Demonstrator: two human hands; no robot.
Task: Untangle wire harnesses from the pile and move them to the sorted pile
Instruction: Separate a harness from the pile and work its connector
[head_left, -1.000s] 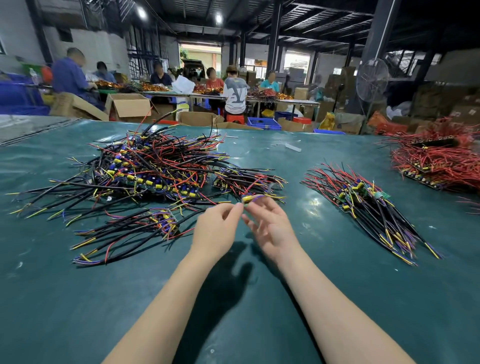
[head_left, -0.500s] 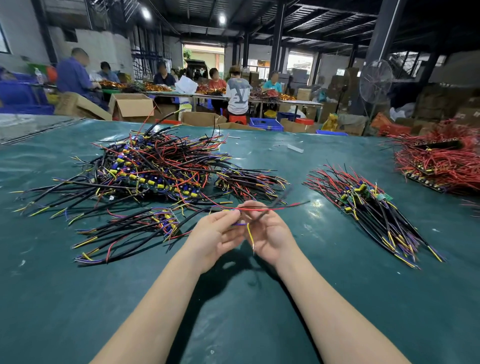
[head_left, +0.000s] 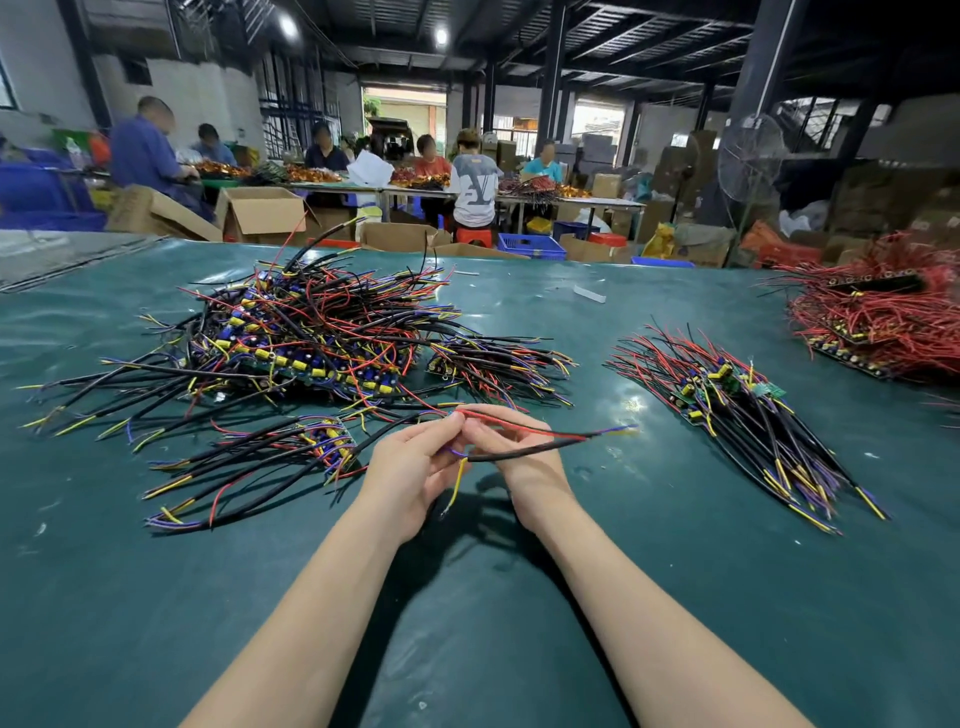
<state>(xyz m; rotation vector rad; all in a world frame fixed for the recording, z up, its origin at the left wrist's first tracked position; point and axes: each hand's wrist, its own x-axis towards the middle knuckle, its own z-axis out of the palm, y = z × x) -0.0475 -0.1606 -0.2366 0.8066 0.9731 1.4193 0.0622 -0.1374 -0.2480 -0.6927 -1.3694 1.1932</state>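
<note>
Both hands fingertip-close, seemingly, on harness

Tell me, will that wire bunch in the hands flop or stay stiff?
Probably springy: the wire harness juts sideways past the right hand unsupported, though its yellow tail droops. Likely light, since the left hand only pinches it.

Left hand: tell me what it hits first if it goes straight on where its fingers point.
The left hand would likely meet the right hand at once; both pinch the same wire harness. Beyond lies the tangled pile.
</note>
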